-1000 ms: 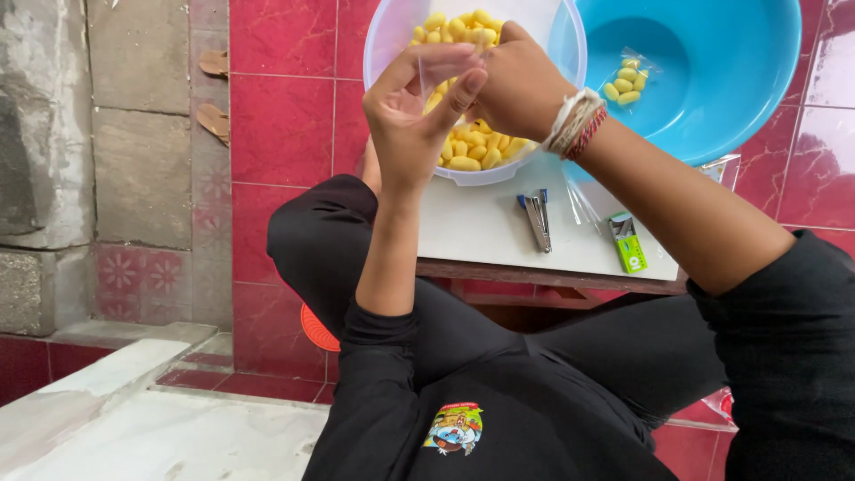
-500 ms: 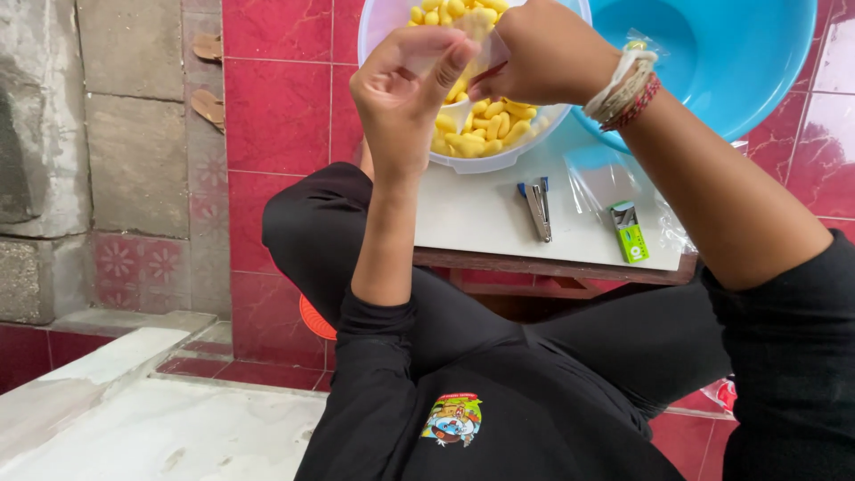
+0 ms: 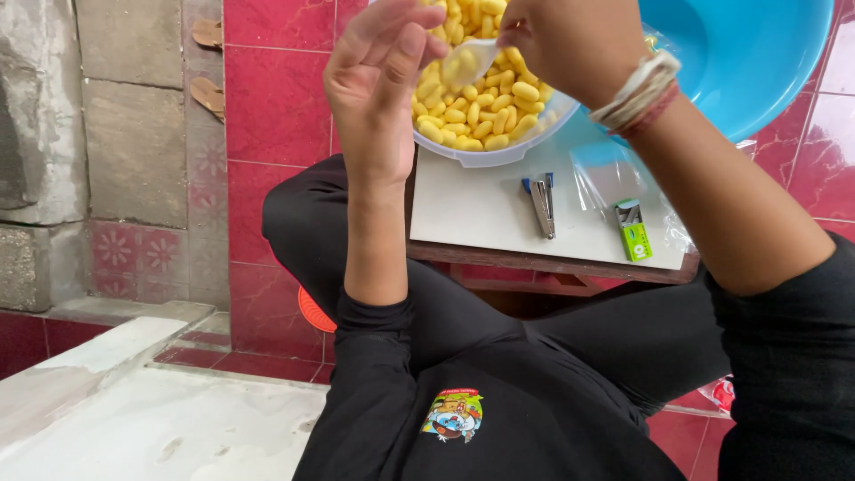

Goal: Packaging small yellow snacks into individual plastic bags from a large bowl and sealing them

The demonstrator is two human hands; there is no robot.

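Yellow puffed snacks fill a white bowl standing on the far edge of a small white bench; the bowl serves as landmark.

Head view, only one camera:
- Left hand is raised just left of the bowl, above its rim, fingers curled narrow with thumb and fingertips pinching one edge of a small clear plastic bag.
- Right hand is over the bowl's right side, closed on the other edge of the same bag. The bag hangs over the snacks, a few yellow pieces showing inside.
- Cord bracelets on the right wrist.
- Near side of the bowl, on the bench: a metal stapler. Right of it, a stack of empty clear bags and a green staple box.
- Blue basin touches the bowl on its right.

Judgement: step in hand is filling one small bag over the bowl. Next move likely calls for gathering the bag mouth closed in one hand, freeing the other to reach the stapler.
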